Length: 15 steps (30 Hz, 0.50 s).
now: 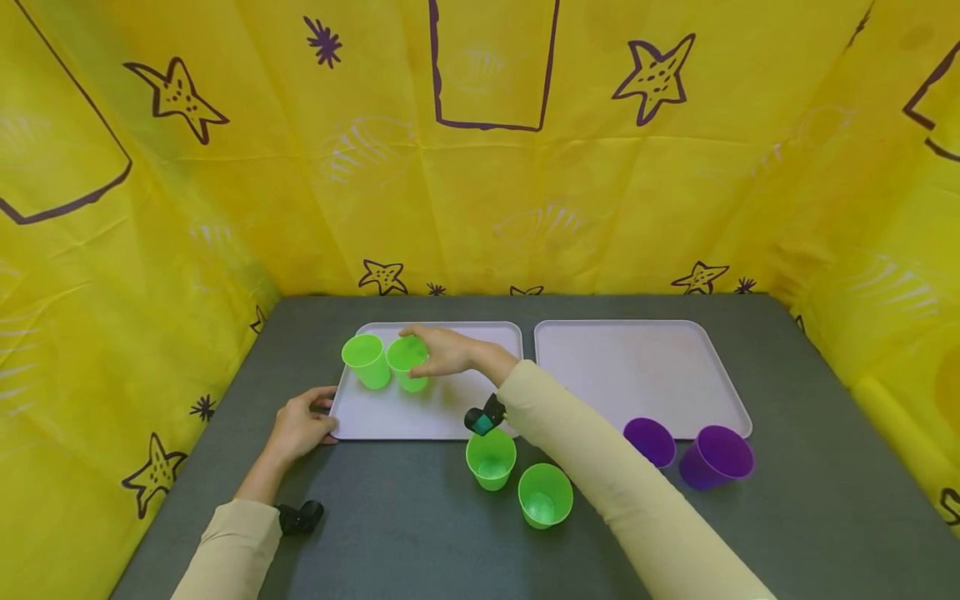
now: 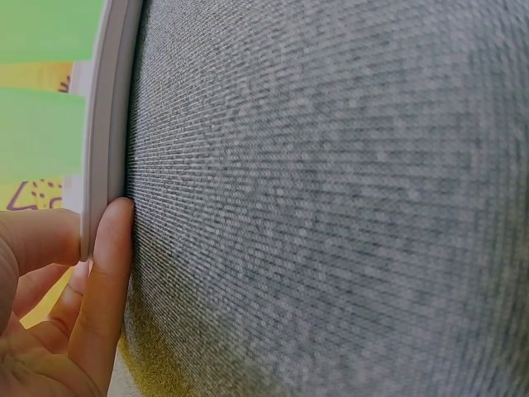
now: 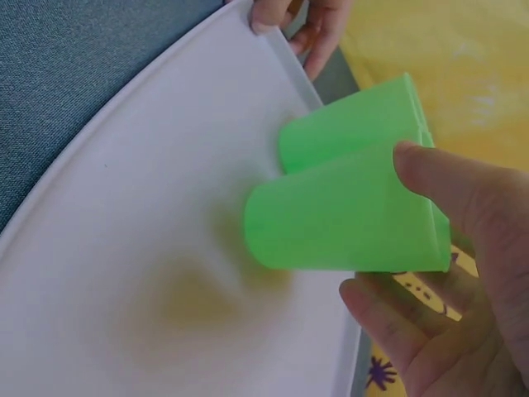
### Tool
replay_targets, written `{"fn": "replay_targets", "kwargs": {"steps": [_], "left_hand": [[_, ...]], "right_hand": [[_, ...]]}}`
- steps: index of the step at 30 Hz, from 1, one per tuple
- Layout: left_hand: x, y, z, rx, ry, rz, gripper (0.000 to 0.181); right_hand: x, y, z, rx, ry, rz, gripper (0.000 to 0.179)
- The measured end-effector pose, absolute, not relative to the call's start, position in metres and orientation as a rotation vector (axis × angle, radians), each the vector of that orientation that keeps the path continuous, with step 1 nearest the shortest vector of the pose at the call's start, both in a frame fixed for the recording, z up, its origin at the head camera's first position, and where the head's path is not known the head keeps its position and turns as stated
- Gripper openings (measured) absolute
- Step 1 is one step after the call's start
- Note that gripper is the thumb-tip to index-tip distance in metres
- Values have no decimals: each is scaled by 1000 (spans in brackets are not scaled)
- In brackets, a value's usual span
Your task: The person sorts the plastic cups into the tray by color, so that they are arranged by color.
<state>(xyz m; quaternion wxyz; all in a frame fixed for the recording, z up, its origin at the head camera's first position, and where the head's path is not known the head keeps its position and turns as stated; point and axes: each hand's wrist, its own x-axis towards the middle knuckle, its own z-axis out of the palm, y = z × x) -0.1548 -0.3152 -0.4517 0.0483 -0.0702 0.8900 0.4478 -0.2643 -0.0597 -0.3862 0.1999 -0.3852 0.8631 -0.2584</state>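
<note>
In the head view my left hand (image 1: 296, 427) pinches the near left corner of the left white tray (image 1: 450, 421); the left wrist view shows thumb and finger on either side of its rim (image 2: 106, 124). Two light green cups stand upright side by side on that tray: the left cup (image 1: 369, 367) and the right cup (image 1: 408, 358). Spread around the right cup is my right hand (image 1: 446, 352). Its thumb lies at the rim in the right wrist view, while the other fingertips (image 3: 354, 291) show a small gap from the cup's wall (image 3: 339, 219).
Two more green cups, one (image 1: 491, 462) and another (image 1: 545, 500), stand in front of the left tray. A second white tray (image 1: 630, 367) lies to the right. Near it are two purple cups (image 1: 716, 458), one partly behind my right sleeve (image 1: 615, 492). Yellow cloth (image 1: 480, 183) surrounds the grey table.
</note>
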Motion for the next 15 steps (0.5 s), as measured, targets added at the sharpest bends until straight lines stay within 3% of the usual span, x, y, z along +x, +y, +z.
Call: {"fn": "replay_targets", "kwargs": {"steps": [15], "left_hand": [[-155,-315,-452,-224,2702,1384,55]], "right_hand": [[-269,-64,-392,-1064,2427,-725,72]]}}
